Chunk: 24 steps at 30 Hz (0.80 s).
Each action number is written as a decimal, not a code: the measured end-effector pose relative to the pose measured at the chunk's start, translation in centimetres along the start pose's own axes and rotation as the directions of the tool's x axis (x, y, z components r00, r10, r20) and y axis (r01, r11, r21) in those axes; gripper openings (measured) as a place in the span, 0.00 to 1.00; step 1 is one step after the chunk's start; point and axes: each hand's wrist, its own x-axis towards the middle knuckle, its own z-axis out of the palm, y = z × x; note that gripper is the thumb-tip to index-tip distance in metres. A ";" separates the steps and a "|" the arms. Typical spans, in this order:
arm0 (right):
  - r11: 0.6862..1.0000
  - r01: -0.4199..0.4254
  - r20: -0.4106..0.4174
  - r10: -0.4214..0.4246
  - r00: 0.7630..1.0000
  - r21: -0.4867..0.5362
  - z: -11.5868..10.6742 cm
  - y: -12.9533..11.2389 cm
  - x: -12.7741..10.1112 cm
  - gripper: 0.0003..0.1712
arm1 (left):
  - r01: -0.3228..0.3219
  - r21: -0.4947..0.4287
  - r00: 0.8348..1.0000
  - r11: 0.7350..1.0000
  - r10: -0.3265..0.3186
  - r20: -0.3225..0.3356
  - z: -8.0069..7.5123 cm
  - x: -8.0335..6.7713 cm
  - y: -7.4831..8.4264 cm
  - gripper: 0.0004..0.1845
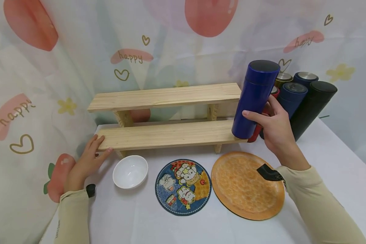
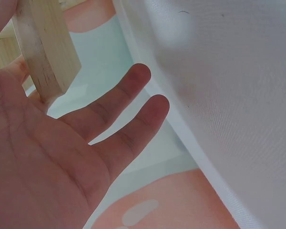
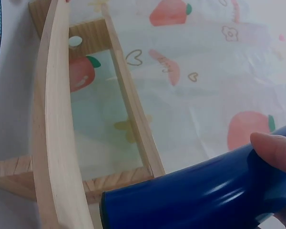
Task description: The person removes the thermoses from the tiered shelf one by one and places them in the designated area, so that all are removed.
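1. The right hand (image 1: pixel 274 127) wraps its fingers around a blue flask (image 1: pixel 255 99), held tilted at the right end of the lower shelf board (image 1: pixel 170 134).
2. The left hand (image 1: pixel 86 161) lies flat, fingers straight, against the board's left end.
3. More flasks (image 1: pixel 305 98) stand behind, just beside the blue one.
4. A white bowl (image 1: pixel 130 171), cartoon mat (image 1: pixel 183 187) and orange plate (image 1: pixel 247 184) lie in front.

white table (image 1: pixel 158 227), pastel "happy" backdrop (image 1: pixel 79 44)

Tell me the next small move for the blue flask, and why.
Probably lower the blue flask straight down onto the lower shelf. The right hand holds it upright at the shelf's right end, base near the board, while the left hand steadies the left end.
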 end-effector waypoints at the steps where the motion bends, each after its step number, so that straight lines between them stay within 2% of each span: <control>1: 1.000 0.000 -0.005 0.000 1.000 -0.004 -0.3 0.0 -0.1 0.45 | -0.003 0.002 1.000 1.000 0.003 -0.003 0.0 0.0 0.0 0.46; 14: 0.997 -0.031 -0.097 0.024 0.995 -0.069 -4.0 0.2 -1.3 0.49 | 0.015 0.010 1.000 1.000 -0.015 0.020 0.0 0.1 0.0 0.47; 24: 0.995 -0.073 -0.125 0.063 0.990 -0.074 -5.8 1.5 -1.6 0.51 | 0.027 0.028 0.999 0.999 -0.028 0.021 0.0 0.1 0.0 0.47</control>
